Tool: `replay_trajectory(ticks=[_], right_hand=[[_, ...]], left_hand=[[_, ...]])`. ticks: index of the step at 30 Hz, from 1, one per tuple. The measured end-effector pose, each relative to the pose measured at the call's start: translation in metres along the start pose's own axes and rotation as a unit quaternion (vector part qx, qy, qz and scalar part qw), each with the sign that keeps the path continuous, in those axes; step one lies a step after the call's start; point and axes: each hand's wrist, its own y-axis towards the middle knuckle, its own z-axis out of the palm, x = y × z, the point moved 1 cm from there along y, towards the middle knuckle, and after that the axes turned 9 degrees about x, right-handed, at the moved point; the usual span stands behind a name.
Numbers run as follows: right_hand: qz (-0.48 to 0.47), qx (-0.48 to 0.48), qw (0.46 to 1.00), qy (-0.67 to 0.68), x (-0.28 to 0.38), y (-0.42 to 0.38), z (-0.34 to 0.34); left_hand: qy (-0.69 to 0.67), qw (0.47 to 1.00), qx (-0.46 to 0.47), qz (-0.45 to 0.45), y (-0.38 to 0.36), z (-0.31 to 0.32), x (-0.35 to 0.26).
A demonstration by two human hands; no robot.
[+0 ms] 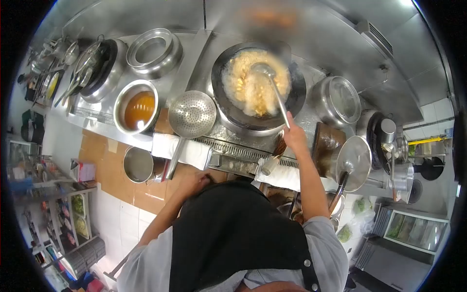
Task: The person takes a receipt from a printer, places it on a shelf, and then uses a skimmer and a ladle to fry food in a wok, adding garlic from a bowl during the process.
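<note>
A black wok [224, 104] on the stove holds pale, foaming liquid with golden pieces in it. My right hand [295, 134] is closed around the handle of a metal ladle [263, 71], whose bowl is in the foam. My left hand [197, 181] rests low by the counter's front edge, beside the black apron [224, 233]; its fingers look curled, and what they may hold is too small to tell. Left of the wok lies a perforated skimmer [192, 114], its handle pointing toward me. Beyond it, a metal bowl [118, 108] contains amber liquid.
Round metal pots stand at the back left [172, 56] and right of the wok [323, 95]. A mesh strainer [353, 160] lies at the right. White cloths [180, 150] hang along the front edge. An empty-looking pot [138, 164] is at the lower left.
</note>
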Motion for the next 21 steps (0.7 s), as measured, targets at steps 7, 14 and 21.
replay_trajectory(ticks=[7, 14, 21], right_hand=[[0.046, 0.027, 0.865, 0.500, 0.004, -0.037, 0.055], [0.062, 0.158, 0.532, 0.829, 0.106, -0.099, 0.061], [0.008, 0.231, 0.482, 0.845, 0.113, -0.110, 0.041]], left_hand=[[0.035, 0.970, 0.156, -0.182, -0.121, 0.125, 0.166], [-0.290, 0.831, 0.150, -0.450, -0.205, 0.194, 0.283], [-0.487, 0.755, -0.031, -0.438, -0.137, 0.137, 0.305]])
